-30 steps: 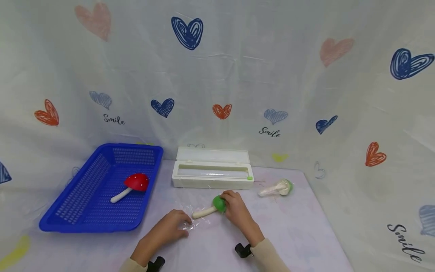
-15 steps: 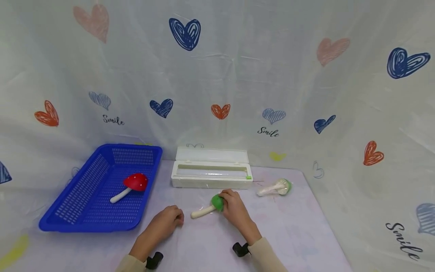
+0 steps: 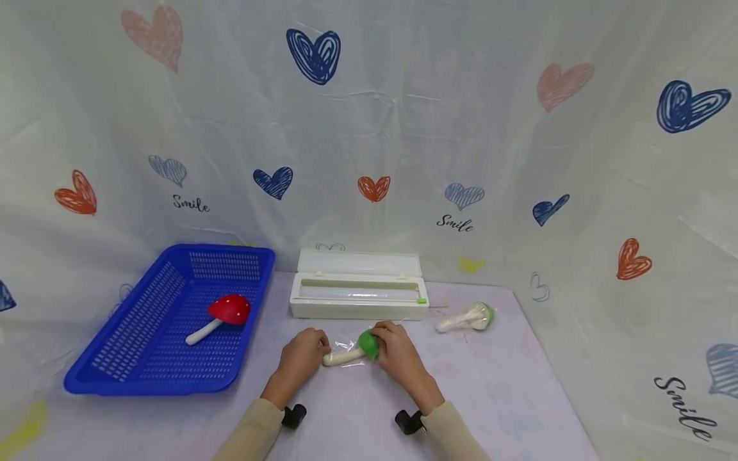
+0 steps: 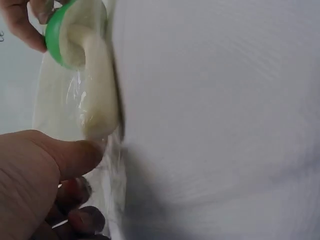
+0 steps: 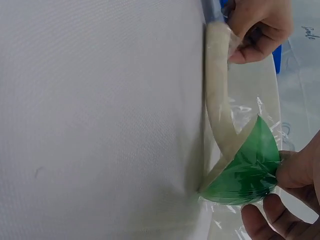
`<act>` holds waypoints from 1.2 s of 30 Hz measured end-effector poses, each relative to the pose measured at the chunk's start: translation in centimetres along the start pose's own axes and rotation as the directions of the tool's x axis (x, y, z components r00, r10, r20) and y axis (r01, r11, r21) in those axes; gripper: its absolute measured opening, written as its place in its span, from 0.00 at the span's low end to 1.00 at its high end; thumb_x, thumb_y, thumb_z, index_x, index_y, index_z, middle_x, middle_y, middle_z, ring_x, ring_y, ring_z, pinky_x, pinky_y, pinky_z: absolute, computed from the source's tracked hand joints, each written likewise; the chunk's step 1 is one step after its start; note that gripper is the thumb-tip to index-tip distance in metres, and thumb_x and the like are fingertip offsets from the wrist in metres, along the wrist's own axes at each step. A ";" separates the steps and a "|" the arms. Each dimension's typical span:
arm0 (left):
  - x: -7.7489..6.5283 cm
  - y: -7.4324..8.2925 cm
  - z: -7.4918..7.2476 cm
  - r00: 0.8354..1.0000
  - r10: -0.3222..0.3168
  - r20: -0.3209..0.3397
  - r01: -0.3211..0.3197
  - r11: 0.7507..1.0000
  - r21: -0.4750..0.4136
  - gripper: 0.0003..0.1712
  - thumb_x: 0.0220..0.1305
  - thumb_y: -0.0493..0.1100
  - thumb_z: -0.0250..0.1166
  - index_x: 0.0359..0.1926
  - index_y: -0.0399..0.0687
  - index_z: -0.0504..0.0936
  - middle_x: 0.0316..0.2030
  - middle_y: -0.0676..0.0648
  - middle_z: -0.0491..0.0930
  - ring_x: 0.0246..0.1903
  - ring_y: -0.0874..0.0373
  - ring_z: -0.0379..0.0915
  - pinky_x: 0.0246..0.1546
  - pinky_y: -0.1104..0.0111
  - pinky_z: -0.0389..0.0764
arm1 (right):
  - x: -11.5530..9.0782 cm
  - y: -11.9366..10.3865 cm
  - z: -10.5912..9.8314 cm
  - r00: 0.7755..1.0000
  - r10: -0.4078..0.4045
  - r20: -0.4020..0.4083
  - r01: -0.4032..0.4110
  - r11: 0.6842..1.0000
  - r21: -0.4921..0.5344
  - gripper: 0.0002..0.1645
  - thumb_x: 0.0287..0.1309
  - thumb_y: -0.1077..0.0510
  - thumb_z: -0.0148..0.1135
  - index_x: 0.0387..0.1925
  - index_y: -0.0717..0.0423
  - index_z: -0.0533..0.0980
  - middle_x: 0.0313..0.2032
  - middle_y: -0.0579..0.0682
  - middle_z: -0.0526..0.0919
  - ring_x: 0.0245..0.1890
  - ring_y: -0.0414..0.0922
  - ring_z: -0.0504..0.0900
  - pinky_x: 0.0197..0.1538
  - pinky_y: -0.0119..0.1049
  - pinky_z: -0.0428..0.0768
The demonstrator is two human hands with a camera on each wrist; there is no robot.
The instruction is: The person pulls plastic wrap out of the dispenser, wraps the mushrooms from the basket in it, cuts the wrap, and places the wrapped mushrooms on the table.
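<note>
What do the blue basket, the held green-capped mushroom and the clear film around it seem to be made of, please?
Blue basket: probably moulded plastic, slightly shiny, with regular perforations.
Green-capped mushroom: perhaps plastic or foam, smooth and firm-edged, though glare leaves its finish open.
Clear film: likely thin plastic wrap, transparent and glossy, with creases.

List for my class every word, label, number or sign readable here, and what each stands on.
"Smile": heart-print backdrop, left.
"Smile": same backdrop, right of centre.
"Smile": same backdrop, far right.
Right wrist view: backdrop script, too blurred.
Left wrist view: edge mark, cut off, unreadable.
No other text is readable.
</note>
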State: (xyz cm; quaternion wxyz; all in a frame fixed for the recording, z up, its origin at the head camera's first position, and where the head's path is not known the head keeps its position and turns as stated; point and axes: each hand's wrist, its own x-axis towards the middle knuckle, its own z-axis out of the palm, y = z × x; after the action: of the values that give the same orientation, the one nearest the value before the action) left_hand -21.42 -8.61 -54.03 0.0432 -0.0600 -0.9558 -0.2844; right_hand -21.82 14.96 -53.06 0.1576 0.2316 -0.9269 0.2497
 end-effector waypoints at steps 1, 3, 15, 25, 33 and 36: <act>0.0 -0.2 0.1 1.000 -0.016 0.002 0.016 1.000 -0.009 0.07 0.59 0.39 0.76 0.29 0.51 0.85 0.24 0.54 0.78 0.24 0.61 0.70 0.23 0.66 0.70 | 0.0 0.0 0.0 1.000 -0.003 -0.003 0.003 1.000 -0.001 0.15 0.61 0.73 0.62 0.46 0.60 0.86 0.48 0.51 0.85 0.46 0.49 0.82 0.50 0.40 0.85; 0.0 -0.5 0.3 0.999 -0.044 -0.007 0.043 0.999 -0.032 0.07 0.58 0.39 0.76 0.29 0.50 0.84 0.23 0.54 0.81 0.23 0.61 0.72 0.22 0.66 0.71 | 0.1 0.0 0.1 1.000 -0.010 -0.005 0.010 1.000 -0.001 0.15 0.61 0.74 0.63 0.46 0.60 0.86 0.47 0.51 0.85 0.46 0.49 0.82 0.50 0.41 0.85; -2.0 0.3 -0.3 0.976 0.219 0.018 -0.217 0.972 -0.094 0.04 0.60 0.40 0.75 0.36 0.49 0.88 0.32 0.56 0.82 0.33 0.64 0.75 0.35 0.69 0.78 | 0.3 0.1 0.1 1.000 0.010 -0.030 -0.010 1.000 0.006 0.13 0.63 0.72 0.60 0.45 0.61 0.86 0.48 0.53 0.84 0.46 0.51 0.81 0.49 0.42 0.85; -1.9 0.0 0.7 0.972 0.217 0.093 -0.201 0.967 -0.158 0.19 0.51 0.32 0.78 0.45 0.45 0.85 0.39 0.52 0.80 0.40 0.59 0.77 0.43 0.63 0.82 | 0.7 0.3 0.4 0.995 0.059 -0.086 -0.061 0.998 -0.021 0.11 0.63 0.69 0.62 0.44 0.62 0.86 0.47 0.57 0.86 0.47 0.56 0.80 0.49 0.48 0.82; -1.3 0.0 0.5 0.984 0.176 0.032 -0.168 0.970 -0.178 0.18 0.60 0.30 0.72 0.48 0.47 0.79 0.35 0.52 0.81 0.33 0.61 0.73 0.34 0.68 0.77 | 0.4 0.8 -0.2 0.982 0.189 0.003 -0.188 0.976 0.106 0.22 0.55 0.71 0.57 0.53 0.60 0.77 0.53 0.58 0.84 0.54 0.57 0.81 0.52 0.53 0.82; -0.9 0.1 0.0 0.981 0.190 -0.030 -0.192 0.967 -0.167 0.15 0.64 0.32 0.69 0.48 0.48 0.77 0.37 0.51 0.83 0.33 0.61 0.76 0.33 0.68 0.79 | 0.3 1.1 -0.8 0.983 0.178 0.041 -0.182 0.974 0.135 0.30 0.49 0.75 0.55 0.55 0.57 0.74 0.60 0.57 0.81 0.61 0.61 0.75 0.57 0.59 0.77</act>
State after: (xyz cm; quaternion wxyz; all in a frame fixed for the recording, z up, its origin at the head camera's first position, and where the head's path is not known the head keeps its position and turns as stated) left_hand -20.49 -8.63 -54.13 0.0715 -0.1533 -0.9177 -0.3595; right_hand -22.49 16.15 -52.76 0.1046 0.1606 -0.9266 0.3234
